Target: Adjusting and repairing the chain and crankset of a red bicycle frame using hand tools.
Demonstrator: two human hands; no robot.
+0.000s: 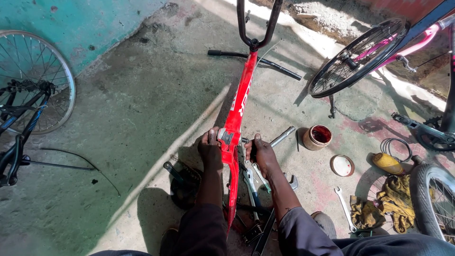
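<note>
1. Dark-sleeved arms reach up from the bottom edge toward a red bicycle frame (235, 118) standing mid-frame on the concrete floor (142, 109).
2. Left hand (210, 149) has its grip clamped on the frame's left side.
3. Right hand (259, 152) grips the fitting opposite.
4. Wrenches (345, 208) lie lower right, near an open grease tin (317, 137).

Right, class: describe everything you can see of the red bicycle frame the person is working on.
The red metal bicycle frame lies upside down on the concrete floor, resting on its black handlebar, its black fork pointing up out of view. Its glossy main tube, with white lettering, runs toward the person. The left hand and right hand press on either side of its bottom bracket. No wheels are fitted.
</note>
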